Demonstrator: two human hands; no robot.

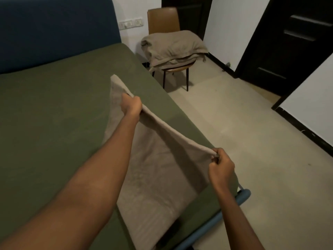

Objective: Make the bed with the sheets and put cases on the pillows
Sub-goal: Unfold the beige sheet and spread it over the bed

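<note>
While gripped, pillowcase [158, 168] spans both hands.

Dangling pillowcase [158, 168] onto right side of bed [54, 114]; spotting bedding [173, 46] heaped on chair [163, 18] beyond bed's far corner, left of door [288, 42].

Pretty dim room, tbh. White walls [221, 24], pale beige floor [234, 123] with dark skirting [306, 132] along the right. Tan chair [163, 18] on thin black legs in the far corner, switch plate [130, 24] just left of it on the wall. Dark panelled door [288, 42] far right.
</note>
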